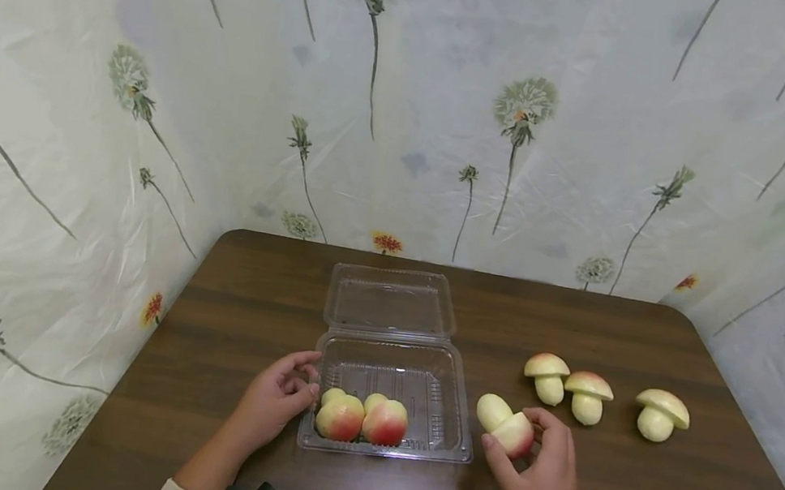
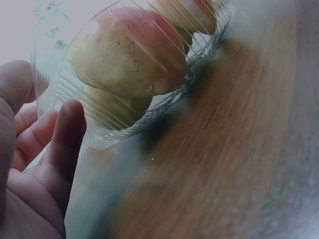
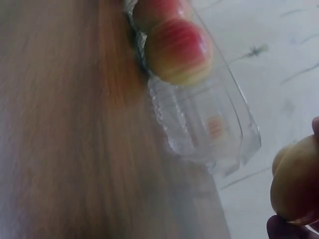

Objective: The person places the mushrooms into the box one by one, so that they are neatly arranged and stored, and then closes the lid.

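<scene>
A clear plastic container [image 1: 442, 402] stands on the table with its lid folded back. Two mushroom-shaped pieces with red-and-yellow caps, one of them a mushroom [image 1: 385, 421], lie in its left half. At the container's left rim, my left hand [image 1: 278, 398] holds the edge with thumb and fingers. My right hand [image 1: 540, 480] grips another mushroom [image 1: 511, 434] by its cap, right of the container, with the pale stem pointing up and left. In the right wrist view this mushroom [image 3: 299, 179] shows at the right edge, partly cut off.
Three more mushrooms stand on the right side of the table: a left one [image 1: 548, 377], a middle one [image 1: 588, 397] and a right one [image 1: 662, 415]. The open lid [image 1: 391, 300] lies toward the back. A floral sheet [image 1: 423, 118] hangs behind the brown table [image 1: 248, 284].
</scene>
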`<action>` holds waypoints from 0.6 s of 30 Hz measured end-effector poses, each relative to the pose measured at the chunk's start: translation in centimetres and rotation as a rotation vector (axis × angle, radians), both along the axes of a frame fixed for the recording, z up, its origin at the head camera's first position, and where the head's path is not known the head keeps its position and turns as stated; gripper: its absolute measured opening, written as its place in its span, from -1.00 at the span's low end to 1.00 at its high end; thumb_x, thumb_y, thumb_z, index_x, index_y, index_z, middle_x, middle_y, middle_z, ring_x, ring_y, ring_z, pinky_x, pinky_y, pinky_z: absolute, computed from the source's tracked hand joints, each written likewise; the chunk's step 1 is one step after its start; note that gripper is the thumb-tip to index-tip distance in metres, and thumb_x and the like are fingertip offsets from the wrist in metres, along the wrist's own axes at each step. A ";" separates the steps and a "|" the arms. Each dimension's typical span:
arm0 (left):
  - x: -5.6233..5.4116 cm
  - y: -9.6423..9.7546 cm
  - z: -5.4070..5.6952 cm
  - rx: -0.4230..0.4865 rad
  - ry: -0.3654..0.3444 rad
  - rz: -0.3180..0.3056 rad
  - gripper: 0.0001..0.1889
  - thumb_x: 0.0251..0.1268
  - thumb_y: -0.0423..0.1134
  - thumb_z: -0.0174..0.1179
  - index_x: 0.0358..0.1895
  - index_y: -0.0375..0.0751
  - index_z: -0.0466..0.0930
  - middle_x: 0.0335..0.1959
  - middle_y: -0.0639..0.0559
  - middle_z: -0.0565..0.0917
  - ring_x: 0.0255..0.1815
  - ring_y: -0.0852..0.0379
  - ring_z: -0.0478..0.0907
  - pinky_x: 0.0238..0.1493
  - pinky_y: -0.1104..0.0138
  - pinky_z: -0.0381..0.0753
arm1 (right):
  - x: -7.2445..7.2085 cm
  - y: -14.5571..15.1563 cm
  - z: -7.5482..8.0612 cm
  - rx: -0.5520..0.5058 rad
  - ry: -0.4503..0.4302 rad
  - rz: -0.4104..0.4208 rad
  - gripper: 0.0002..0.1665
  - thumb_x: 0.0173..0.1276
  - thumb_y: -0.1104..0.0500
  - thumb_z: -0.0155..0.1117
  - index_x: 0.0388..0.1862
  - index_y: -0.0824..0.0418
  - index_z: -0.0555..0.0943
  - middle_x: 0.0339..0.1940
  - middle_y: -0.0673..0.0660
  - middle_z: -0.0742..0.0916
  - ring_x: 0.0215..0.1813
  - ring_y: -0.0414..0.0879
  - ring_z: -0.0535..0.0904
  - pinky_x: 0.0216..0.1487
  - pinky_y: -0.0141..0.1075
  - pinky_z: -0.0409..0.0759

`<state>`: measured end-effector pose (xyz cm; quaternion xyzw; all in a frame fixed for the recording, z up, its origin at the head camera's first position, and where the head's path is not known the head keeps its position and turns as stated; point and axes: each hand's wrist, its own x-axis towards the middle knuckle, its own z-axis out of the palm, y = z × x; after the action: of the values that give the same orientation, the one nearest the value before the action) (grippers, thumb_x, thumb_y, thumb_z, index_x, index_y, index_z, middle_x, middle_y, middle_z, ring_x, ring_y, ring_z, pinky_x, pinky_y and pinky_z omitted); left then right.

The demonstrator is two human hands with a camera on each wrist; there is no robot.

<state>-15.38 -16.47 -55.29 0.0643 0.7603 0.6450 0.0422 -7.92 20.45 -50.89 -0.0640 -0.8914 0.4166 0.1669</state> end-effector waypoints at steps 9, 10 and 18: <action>0.0 0.0 0.0 0.015 -0.013 -0.006 -0.49 0.40 -0.45 0.31 0.40 -0.26 0.51 -0.03 -0.18 0.58 -0.36 0.19 0.61 -0.26 0.42 0.65 | -0.3 -1.3 0.2 -0.001 0.055 0.026 -0.23 0.19 0.15 0.65 0.27 0.31 0.43 0.11 0.21 0.53 0.09 0.01 0.51 -0.09 -0.57 0.55; 0.0 0.0 0.0 0.016 -0.015 -0.009 -0.49 0.41 -0.44 0.30 0.40 -0.26 0.50 -0.02 -0.19 0.58 -0.36 0.20 0.60 -0.26 0.42 0.65 | -0.3 -1.5 0.2 0.003 0.058 0.029 -0.23 0.18 0.15 0.65 0.27 0.31 0.43 0.11 0.21 0.54 0.09 0.01 0.52 -0.09 -0.56 0.56; 0.0 0.1 0.2 0.021 -0.019 -0.008 -0.49 0.40 -0.44 0.31 0.39 -0.26 0.51 -0.02 -0.22 0.58 -0.36 0.19 0.59 -0.26 0.43 0.65 | -0.5 -2.3 0.5 0.005 0.074 0.072 -0.25 0.16 0.15 0.66 0.22 0.32 0.45 0.11 0.24 0.55 0.13 0.15 0.58 -0.03 -0.32 0.67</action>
<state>-15.34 -16.41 -55.12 0.0614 0.7529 0.6532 0.0513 -8.45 18.17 -50.43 -0.0161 -0.8873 0.4222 0.1847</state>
